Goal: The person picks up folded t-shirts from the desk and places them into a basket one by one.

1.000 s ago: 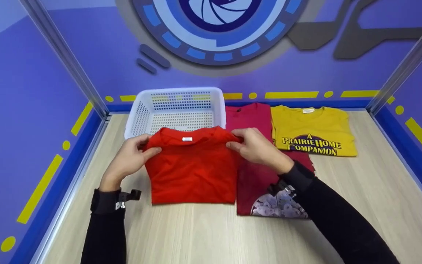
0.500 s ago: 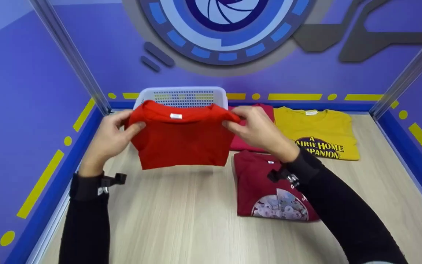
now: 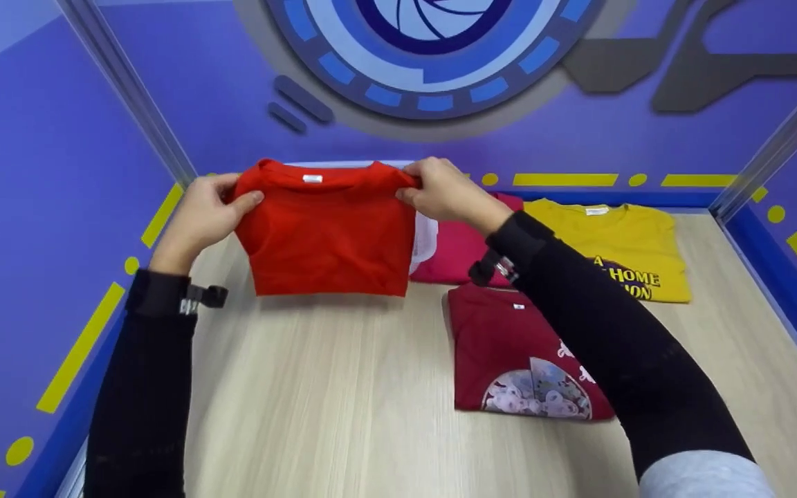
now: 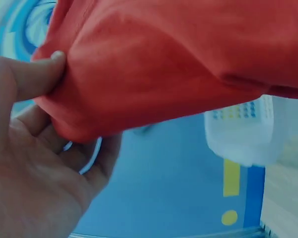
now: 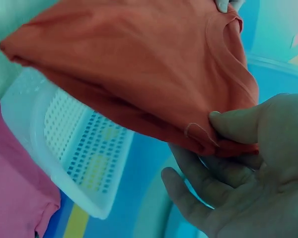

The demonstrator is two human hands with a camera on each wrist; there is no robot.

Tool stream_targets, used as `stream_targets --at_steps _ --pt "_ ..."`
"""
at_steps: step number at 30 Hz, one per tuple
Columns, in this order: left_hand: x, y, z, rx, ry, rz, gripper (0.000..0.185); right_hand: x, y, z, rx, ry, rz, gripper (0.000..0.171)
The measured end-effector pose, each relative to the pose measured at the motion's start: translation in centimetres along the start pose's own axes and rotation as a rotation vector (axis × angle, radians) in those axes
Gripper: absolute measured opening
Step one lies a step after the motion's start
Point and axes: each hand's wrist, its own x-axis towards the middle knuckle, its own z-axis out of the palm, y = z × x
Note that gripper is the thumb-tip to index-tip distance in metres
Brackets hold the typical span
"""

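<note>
Thumb and fingers of the left hand (image 3: 201, 214) and right hand (image 3: 443, 192) pinch the top corners of the folded red shirt (image 3: 322, 232). It hangs between them, long edge level, directly over the white basket (image 5: 64, 148) at the table's (image 3: 343, 415) far-left corner, both hands equally near.

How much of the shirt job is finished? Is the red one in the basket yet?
Not yet. The red shirt is already folded, and the left hand and right hand pinch its top corners, holding it in the air over the white basket. Three folded shirts lie on the table: pink, yellow and dark red.
</note>
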Motion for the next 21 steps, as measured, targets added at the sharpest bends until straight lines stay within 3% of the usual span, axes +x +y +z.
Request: stream_targets --at_steps 6,10,14,21 --pt "4.4 -0.7 0.6 0.099 -0.040 -0.109 0.040 3.8 1.1 0.9 0.007 0.045 0.052 0.021" --pt "6.2 -1.0 1.1 0.120 -0.086 -0.187 0.047 5.3 1.9 1.8 -0.007 0.071 0.055 0.023" --pt "7.2 -1.7 1.9 0.134 -0.127 -0.251 0.049 6.5 2.9 3.1 -0.025 0.105 0.052 0.024" --pt "7.9 -3.3 4.1 0.216 -0.164 -0.298 0.051 7.6 4.5 6.0 -0.075 0.128 0.028 0.019"
